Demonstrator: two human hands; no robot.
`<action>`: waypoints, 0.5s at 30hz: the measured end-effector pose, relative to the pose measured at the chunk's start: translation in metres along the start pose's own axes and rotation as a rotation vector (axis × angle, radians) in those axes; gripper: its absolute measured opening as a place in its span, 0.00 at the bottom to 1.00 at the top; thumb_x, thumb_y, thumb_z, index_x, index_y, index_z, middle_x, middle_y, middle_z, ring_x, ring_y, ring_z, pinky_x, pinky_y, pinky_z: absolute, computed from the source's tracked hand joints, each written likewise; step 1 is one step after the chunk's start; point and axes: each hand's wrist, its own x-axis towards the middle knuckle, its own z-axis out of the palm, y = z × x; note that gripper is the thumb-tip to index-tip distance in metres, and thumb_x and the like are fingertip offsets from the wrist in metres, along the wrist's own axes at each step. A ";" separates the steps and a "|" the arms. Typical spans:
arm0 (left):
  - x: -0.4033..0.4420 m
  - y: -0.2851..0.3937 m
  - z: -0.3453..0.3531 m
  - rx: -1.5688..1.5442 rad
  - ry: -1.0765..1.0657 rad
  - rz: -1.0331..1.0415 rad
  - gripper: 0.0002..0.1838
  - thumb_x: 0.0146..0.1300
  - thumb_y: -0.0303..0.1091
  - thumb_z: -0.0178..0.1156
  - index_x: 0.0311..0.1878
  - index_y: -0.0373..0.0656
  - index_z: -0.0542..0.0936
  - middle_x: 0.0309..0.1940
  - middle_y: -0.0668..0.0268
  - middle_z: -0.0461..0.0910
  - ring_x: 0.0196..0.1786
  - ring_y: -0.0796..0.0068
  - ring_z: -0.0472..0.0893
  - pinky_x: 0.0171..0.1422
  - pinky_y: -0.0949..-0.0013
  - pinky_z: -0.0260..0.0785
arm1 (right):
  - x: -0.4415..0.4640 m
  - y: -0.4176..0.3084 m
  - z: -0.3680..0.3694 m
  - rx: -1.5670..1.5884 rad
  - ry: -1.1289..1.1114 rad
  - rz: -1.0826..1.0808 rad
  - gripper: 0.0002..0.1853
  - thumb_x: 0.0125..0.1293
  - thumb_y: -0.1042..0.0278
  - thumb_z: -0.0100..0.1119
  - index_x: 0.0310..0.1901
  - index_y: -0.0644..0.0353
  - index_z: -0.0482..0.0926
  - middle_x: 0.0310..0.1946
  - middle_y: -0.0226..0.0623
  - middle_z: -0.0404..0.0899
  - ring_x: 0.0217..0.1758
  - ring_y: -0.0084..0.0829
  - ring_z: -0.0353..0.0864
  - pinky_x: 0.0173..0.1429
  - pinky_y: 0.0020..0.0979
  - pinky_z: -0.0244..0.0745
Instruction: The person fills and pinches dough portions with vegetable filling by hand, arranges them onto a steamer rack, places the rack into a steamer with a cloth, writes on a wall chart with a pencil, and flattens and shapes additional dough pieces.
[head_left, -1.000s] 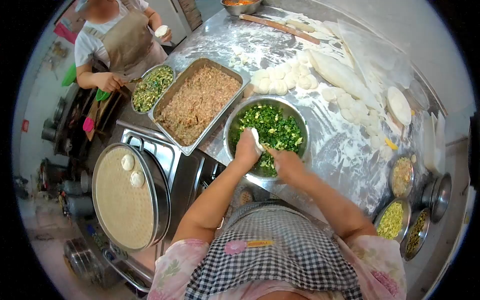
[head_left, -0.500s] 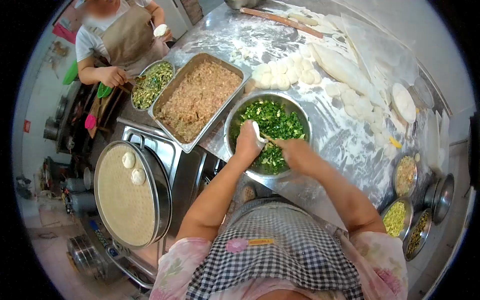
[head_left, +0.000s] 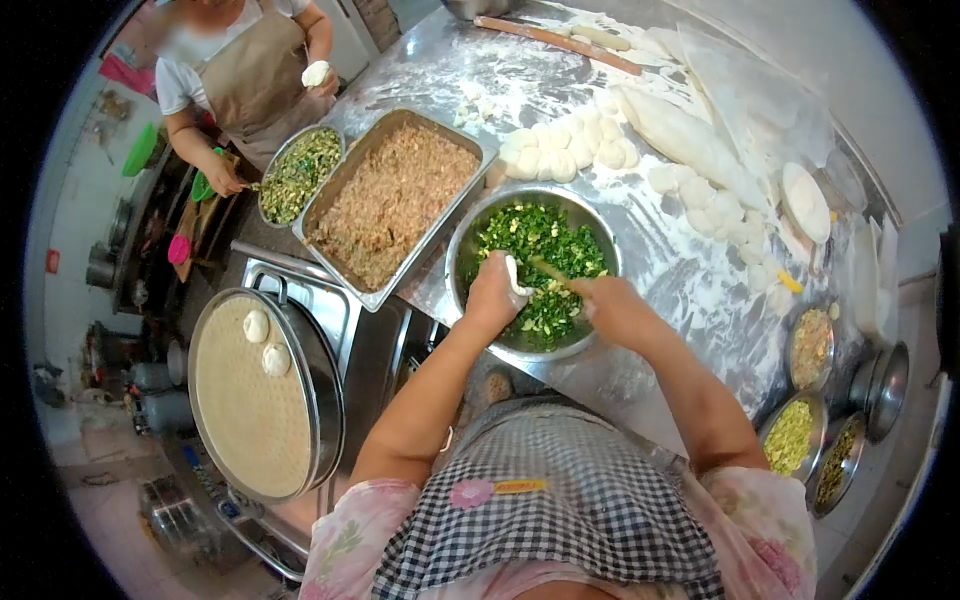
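Observation:
A steel bowl [head_left: 608,225] of chopped green filling [head_left: 540,235] stands at the table's front edge. Over its left part my left hand [head_left: 490,298] is wrapped round a piece of white dough [head_left: 516,277]. My right hand [head_left: 612,308], at the bowl's right side, grips a thin wooden stick [head_left: 550,270] whose tip points at the dough, over the greens. Just left of the bowl is a deep metal tray [head_left: 486,158] of pinkish filling [head_left: 395,195]. Two white buns [head_left: 256,325] rest on a round steamer [head_left: 245,420] at the lower left.
Across the tray, a co-worker [head_left: 250,80] holds dough and a utensil by a bowl of green filling [head_left: 300,175]. Dough pieces [head_left: 560,148], a rolling pin [head_left: 560,43] and a plate [head_left: 805,203] lie on the floured table [head_left: 680,290]. Small filling bowls [head_left: 790,437] stand at right.
My right hand has shifted slightly right, and the stick's tip has drawn away from the dough. The co-worker's utensil hand has moved down and left to the bowl's edge.

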 end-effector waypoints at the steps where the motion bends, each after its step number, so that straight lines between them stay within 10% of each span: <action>1: 0.000 -0.002 0.001 0.035 -0.027 -0.023 0.31 0.45 0.34 0.69 0.49 0.38 0.63 0.45 0.44 0.70 0.49 0.43 0.72 0.51 0.53 0.68 | 0.005 0.010 0.007 0.062 0.023 0.002 0.22 0.59 0.79 0.42 0.56 0.60 0.73 0.30 0.53 0.78 0.34 0.44 0.80 0.42 0.41 0.75; 15: 0.010 -0.003 -0.006 0.032 0.031 -0.085 0.34 0.43 0.34 0.69 0.52 0.36 0.64 0.46 0.45 0.71 0.51 0.45 0.72 0.55 0.56 0.66 | 0.046 0.040 0.027 0.302 0.037 0.004 0.20 0.56 0.79 0.47 0.51 0.60 0.77 0.31 0.51 0.79 0.30 0.40 0.80 0.38 0.39 0.74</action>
